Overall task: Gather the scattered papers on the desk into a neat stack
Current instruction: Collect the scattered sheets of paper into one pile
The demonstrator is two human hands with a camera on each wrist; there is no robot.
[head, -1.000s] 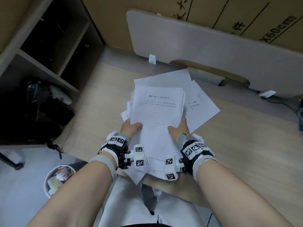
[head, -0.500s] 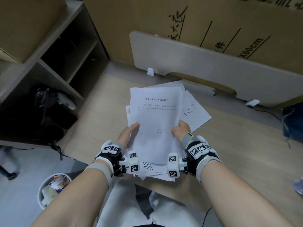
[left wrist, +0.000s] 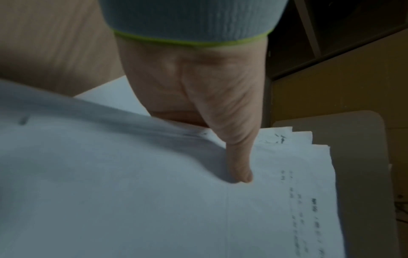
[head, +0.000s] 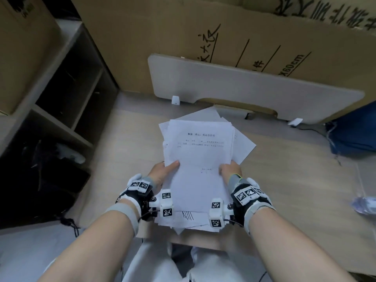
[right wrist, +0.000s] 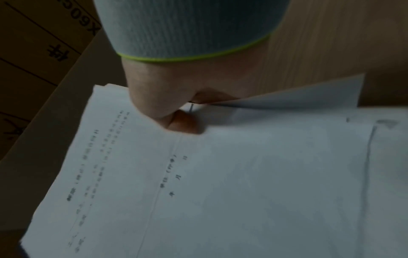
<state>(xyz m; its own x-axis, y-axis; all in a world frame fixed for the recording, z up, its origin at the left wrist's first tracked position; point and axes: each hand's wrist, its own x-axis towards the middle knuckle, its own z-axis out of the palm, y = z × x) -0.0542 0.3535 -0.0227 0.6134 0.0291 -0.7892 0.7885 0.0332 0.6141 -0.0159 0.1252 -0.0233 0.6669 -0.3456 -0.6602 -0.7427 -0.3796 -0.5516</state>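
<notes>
A loose stack of white printed papers (head: 198, 157) is held up off the wooden desk (head: 295, 180), near the front edge. My left hand (head: 162, 171) grips its left side, thumb on top of the top sheet (left wrist: 154, 200), fingers hidden underneath. My right hand (head: 230, 169) grips the right side the same way, thumb (right wrist: 176, 120) pressed on the top sheet (right wrist: 243, 183). Sheet edges fan out unevenly at the far end and at the near bottom. One sheet (head: 243, 147) sticks out skewed to the right under the others.
A grey board (head: 254, 90) leans against cardboard boxes (head: 223, 37) at the desk's back. Open shelves (head: 67, 94) stand to the left. A blue bag (head: 354, 137) sits at the right, a plastic item (head: 364, 204) at the right edge.
The papers that lay spread on the desk have been drawn together and lifted in both hands; the side sheets have slid in under the top sheet. Both hands moved slightly away from me.
</notes>
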